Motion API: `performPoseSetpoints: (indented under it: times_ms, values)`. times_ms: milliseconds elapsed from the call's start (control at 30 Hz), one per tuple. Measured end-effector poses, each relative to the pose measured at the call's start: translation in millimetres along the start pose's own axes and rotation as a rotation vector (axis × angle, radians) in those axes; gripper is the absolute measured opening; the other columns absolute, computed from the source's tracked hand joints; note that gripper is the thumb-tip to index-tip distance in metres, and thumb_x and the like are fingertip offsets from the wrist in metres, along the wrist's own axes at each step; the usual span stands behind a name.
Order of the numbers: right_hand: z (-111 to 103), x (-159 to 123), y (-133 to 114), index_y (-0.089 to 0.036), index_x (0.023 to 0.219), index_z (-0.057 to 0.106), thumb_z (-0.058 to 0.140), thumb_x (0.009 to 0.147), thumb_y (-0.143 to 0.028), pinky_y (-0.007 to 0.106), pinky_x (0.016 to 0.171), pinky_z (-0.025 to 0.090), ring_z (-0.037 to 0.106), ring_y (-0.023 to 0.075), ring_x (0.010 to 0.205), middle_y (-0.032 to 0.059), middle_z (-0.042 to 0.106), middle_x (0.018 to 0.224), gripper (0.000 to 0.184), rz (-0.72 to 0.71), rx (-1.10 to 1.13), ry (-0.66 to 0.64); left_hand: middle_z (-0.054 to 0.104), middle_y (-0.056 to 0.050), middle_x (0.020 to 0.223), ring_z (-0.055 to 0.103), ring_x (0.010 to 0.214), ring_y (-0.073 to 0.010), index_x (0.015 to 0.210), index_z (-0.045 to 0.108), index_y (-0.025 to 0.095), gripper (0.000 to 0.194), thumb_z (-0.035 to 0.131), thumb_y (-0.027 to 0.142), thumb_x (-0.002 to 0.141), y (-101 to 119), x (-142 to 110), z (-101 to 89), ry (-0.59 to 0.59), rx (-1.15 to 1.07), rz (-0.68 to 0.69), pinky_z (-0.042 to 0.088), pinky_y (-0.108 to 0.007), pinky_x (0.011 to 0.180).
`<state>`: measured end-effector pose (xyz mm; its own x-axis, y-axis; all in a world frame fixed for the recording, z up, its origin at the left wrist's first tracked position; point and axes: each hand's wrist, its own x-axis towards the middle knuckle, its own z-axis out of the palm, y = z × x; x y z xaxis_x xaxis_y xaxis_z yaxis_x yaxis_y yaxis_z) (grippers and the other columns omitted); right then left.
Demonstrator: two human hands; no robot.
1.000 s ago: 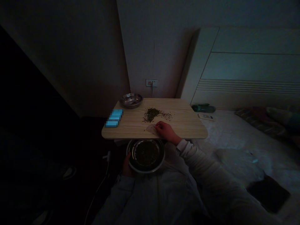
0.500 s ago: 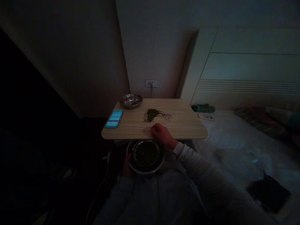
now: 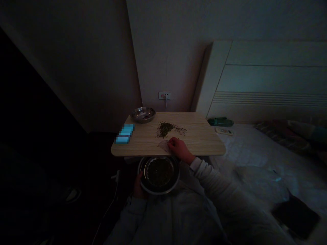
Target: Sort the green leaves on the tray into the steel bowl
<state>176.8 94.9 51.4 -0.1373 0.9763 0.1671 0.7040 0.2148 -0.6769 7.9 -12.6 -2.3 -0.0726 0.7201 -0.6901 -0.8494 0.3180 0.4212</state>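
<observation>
My right hand (image 3: 180,149) is closed at the front of the small wooden table (image 3: 204,144), pinching a thin, see-through piece (image 3: 163,145) that looks like a plastic scraper or sheet. Just beyond it lies a heap of small green grains, like mung beans (image 3: 166,128), with stray ones scattered to the right. Below the table edge, my left hand (image 3: 138,187) grips the left side of a round bowl (image 3: 158,192) with a pale rim. Dark green contents fill the bowl's middle; dim light hides their detail.
A shiny metal bowl (image 3: 143,119) stands at the table's back left, with a lit phone-like screen (image 3: 125,133) in front of it. To the right, a bed (image 3: 245,146) holds a remote control (image 3: 224,131) and a green bottle-like object (image 3: 221,121). A white cable (image 3: 108,207) hangs at left.
The camera view has tilted up slightly, so everything sits lower. My right hand and the see-through piece have shifted a little to the right. My left hand keeps its hold on the bowl.
</observation>
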Motion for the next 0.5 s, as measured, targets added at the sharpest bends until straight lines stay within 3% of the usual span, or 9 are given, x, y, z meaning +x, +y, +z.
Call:
performPoseSetpoints:
  times_ms: [300, 500]
  values:
    - [-1.2, 10.1, -5.2, -0.014, 0.092, 0.064, 0.054, 0.083, -0.017, 0.023, 0.062, 0.038, 0.056, 0.0118, 0.065, 0.0034, 0.066, 0.076, 0.014, -0.012, -0.037, -0.071, 0.076, -0.008, 0.070, 0.064, 0.106, -0.0249, 0.064, 0.074, 0.020, 0.035, 0.045, 0.025, 0.082, -1.1, 18.9, -18.2, -0.175, -0.016, -0.050, 0.040, -0.038, 0.101]
    - [-3.4, 5.3, -2.8, -0.015, 0.093, 0.065, 0.054, 0.084, -0.019, 0.023, 0.064, 0.038, 0.057, 0.0128, 0.068, 0.0042, 0.067, 0.078, 0.015, -0.014, -0.063, -0.065, 0.077, -0.010, 0.077, 0.063, 0.108, -0.0269, 0.066, 0.074, 0.019, 0.030, 0.048, 0.024, 0.080, -1.5, 25.3, -23.5, -0.201, -0.062, -0.076, 0.038, -0.041, 0.103]
